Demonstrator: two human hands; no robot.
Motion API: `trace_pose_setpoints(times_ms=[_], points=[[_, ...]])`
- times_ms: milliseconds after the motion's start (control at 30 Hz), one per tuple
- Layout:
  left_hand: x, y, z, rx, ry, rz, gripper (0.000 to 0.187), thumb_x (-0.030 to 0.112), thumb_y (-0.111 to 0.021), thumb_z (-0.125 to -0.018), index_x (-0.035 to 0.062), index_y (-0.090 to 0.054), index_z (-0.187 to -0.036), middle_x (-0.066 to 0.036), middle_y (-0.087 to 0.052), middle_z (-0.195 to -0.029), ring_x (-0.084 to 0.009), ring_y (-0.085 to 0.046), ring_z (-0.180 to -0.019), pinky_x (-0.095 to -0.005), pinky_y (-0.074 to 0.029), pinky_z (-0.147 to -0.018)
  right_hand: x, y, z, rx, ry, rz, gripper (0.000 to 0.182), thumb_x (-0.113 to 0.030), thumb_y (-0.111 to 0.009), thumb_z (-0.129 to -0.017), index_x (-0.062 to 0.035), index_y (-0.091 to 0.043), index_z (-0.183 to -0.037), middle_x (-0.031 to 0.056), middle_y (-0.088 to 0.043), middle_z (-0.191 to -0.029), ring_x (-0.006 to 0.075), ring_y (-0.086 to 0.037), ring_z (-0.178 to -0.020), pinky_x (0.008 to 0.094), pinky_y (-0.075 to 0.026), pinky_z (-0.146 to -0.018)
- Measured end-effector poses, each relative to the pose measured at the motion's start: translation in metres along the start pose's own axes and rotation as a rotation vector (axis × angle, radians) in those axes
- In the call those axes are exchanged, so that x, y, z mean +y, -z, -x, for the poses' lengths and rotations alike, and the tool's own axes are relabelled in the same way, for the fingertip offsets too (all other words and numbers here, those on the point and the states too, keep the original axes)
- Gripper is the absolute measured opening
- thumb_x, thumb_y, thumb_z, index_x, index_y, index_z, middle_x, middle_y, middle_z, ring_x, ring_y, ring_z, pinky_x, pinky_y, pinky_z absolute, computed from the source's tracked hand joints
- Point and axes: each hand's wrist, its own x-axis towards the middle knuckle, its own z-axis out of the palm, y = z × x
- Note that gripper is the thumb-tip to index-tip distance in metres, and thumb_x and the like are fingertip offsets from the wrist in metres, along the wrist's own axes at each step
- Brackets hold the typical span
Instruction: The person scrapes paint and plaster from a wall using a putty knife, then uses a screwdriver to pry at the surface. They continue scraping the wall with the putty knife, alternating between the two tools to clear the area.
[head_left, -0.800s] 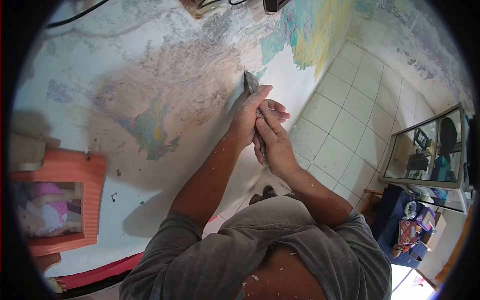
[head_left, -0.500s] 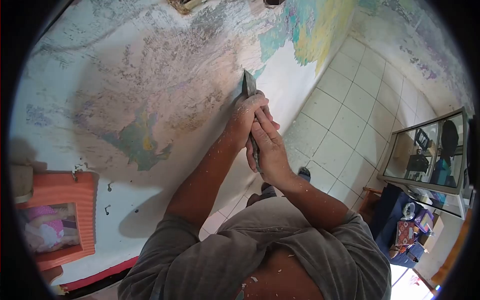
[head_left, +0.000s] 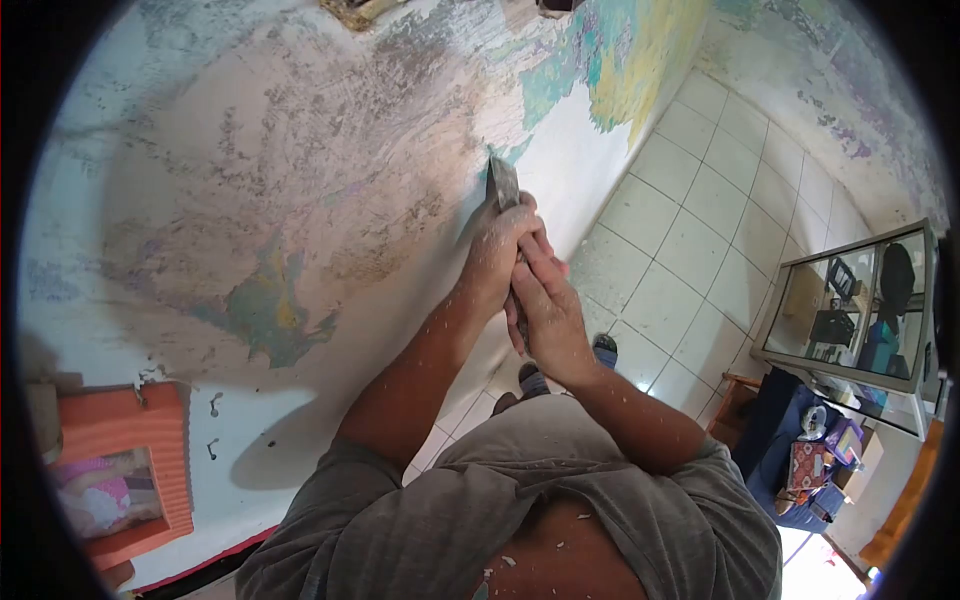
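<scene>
A scraper with a flat metal blade (head_left: 504, 182) is gripped in both fists, its tip at the wall beside a ragged edge of old paint. My left hand (head_left: 503, 245) is wrapped round it just below the blade, with pale dust and flakes on the skin. Lower down, my right hand (head_left: 553, 320) is closed on the handle, its fingers pressing against the left hand. Most of the handle is hidden by the hands. The wall (head_left: 330, 190) shows a scraped, mottled pinkish area with green and yellow paint patches.
An orange-framed picture (head_left: 180, 460) hangs at the lower left near several hooks (head_left: 212, 449). Pale floor tiles (head_left: 690, 240) run along the wall. A glass-fronted cabinet (head_left: 850, 310) stands at the right, beside dark cloth with small items (head_left: 808, 465) on it.
Both hands and the scraper have shifted slightly down in the view, with the grip unchanged. The camera view has tilted a little, so the picture and the wall patches sit lower.
</scene>
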Motion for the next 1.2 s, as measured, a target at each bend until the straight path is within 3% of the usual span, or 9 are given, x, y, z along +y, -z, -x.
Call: trace_pose_setpoints(times_ms=[100,167,300,367,700,900,1000,1100,1200], points=[[0.003,-0.003,0.001,0.023,0.091,-0.004,0.03,0.019,-0.053,-0.082,0.0065,-0.044,-0.108,-0.007,-0.053,-0.068,-0.0259,-0.063,-0.059,-0.038,-0.052,-0.05,-0.002,0.002,-0.002,0.002,-0.082,-0.01,0.051,-0.027,-0.039,-0.106,-0.0105,-0.026,-0.152,0.0017,-0.048,-0.064,0.0073,-0.041,-0.045,0.0209,-0.035,-0.039],[0.0,-0.007,0.001,0.039,0.055,0.032,0.012,0.017,-0.05,-0.082,0.0084,-0.044,-0.087,-0.009,-0.05,-0.069,-0.0249,-0.058,-0.055,-0.0384,-0.053,-0.05,-0.003,0.004,0.0,0.014,-0.097,-0.032,0.05,-0.026,-0.039,-0.106,-0.0105,-0.027,-0.152,0.0012,-0.048,-0.064,0.0071,-0.041,-0.046,0.0209,-0.035,-0.039],[-0.003,-0.005,0.002,0.04,0.01,0.026,0.012,0.018,-0.05,-0.082,0.0081,-0.044,-0.086,-0.009,-0.05,-0.069,-0.0243,-0.058,-0.055,-0.0381,-0.052,-0.049,0.007,0.004,0.002,0.028,0.016,0.054,0.05,-0.026,-0.039,-0.106,-0.0103,-0.027,-0.152,0.0008,-0.047,-0.064,0.007,-0.04,-0.045,0.0207,-0.035,-0.039],[-0.003,-0.002,-0.01,-0.008,0.041,0.019,0.026,0.017,-0.052,-0.08,0.0058,-0.045,-0.103,-0.008,-0.052,-0.066,-0.0248,-0.058,-0.053,-0.0391,-0.054,-0.053,-0.001,0.012,-0.008,-0.035,-0.049,0.03,0.051,-0.026,-0.039,-0.106,-0.0088,-0.027,-0.152,0.0014,-0.048,-0.066,0.0069,-0.04,-0.046,0.0205,-0.036,-0.039],[0.024,-0.013,-0.015,-0.028,0.202,-0.183,0.017,0.02,-0.056,-0.085,0.0047,-0.05,-0.09,-0.01,-0.052,-0.07,-0.0248,-0.061,-0.06,-0.0421,-0.054,-0.053,-0.009,0.017,-0.021,0.011,-0.03,-0.035,0.051,-0.03,-0.039,-0.105,-0.0089,-0.029,-0.151,0.0016,-0.052,-0.07,0.007,-0.041,-0.045,0.0189,-0.034,-0.038],[-0.021,-0.008,-0.023,0.092,-0.118,-0.064,0.027,0.031,-0.054,-0.084,0.0045,-0.051,-0.084,-0.013,-0.055,-0.073,-0.0276,-0.06,-0.06,-0.0405,-0.053,-0.046,0.016,0.019,-0.009,0.103,0.125,0.098,0.046,-0.026,-0.041,-0.104,-0.006,-0.037,-0.146,0.0006,-0.05,-0.069,0.0065,-0.042,-0.045,0.0194,-0.035,-0.036],[0.034,-0.021,-0.035,-0.044,0.212,-0.307,0.033,0.036,-0.053,-0.085,0.0037,-0.052,-0.085,-0.019,-0.06,-0.079,-0.0293,-0.061,-0.06,-0.0407,-0.054,-0.048,-0.015,0.021,-0.04,0.057,0.028,-0.081,0.046,-0.032,-0.04,-0.104,-0.0086,-0.039,-0.144,0.0008,-0.049,-0.067,0.0061,-0.041,-0.044,0.0194,-0.033,-0.036],[0.0,-0.018,-0.052,-0.101,-0.004,-0.16,0.029,0.033,-0.054,-0.085,0.0045,-0.052,-0.084,-0.017,-0.058,-0.076,-0.0304,-0.062,-0.06,-0.0392,-0.054,-0.049,-0.031,0.032,-0.03,0.012,0.019,-0.005,0.046,-0.034,-0.04,-0.104,-0.0096,-0.039,-0.144,0.0011,-0.049,-0.067,0.006,-0.04,-0.043,0.0193,-0.033,-0.036],[-0.026,-0.022,0.0,-0.008,-0.037,0.035,0.027,0.022,-0.053,-0.089,0.0045,-0.047,-0.108,-0.011,-0.055,-0.072,-0.0258,-0.064,-0.062,-0.0347,-0.051,-0.051,0.004,0.034,0.016,-0.01,0.025,0.064,0.046,-0.024,-0.043,-0.104,-0.0072,-0.037,-0.146,0.0006,-0.05,-0.068,0.0061,-0.041,-0.045,0.0201,-0.034,-0.04]])
